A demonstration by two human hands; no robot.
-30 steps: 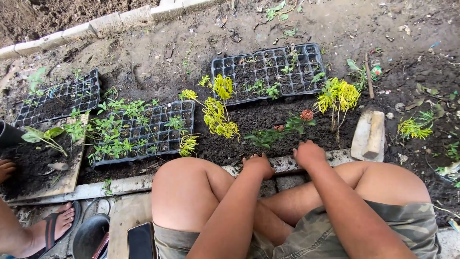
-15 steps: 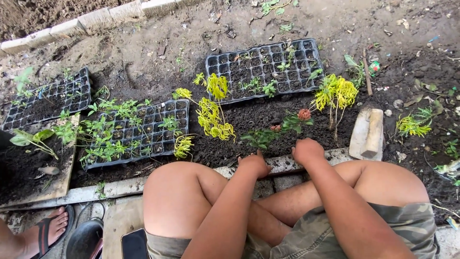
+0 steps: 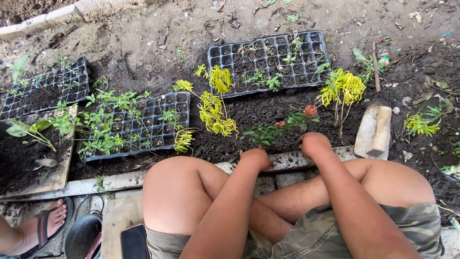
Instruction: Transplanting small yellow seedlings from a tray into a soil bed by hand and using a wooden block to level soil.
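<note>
Starting left of the small green-leaved plant with reddish flower heads (image 3: 282, 127), the black plastic seedling tray (image 3: 139, 125) is seen well apart, its shoots exposed to a sweeping elbow. The left hand (image 3: 256, 158) is curled at the plant's near side; the right hand (image 3: 314, 144) is bunched just right. Finger contact cannot be told. Stems may be snapped if soil is pressed unevenly.

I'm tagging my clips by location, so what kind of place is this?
Most likely an outdoor garden bed or small plant nursery. Black seedling trays sit on dark loose soil, yellow-green young plants stand in it, and both hands, left hand and right hand, rest at its concrete edging.
</note>
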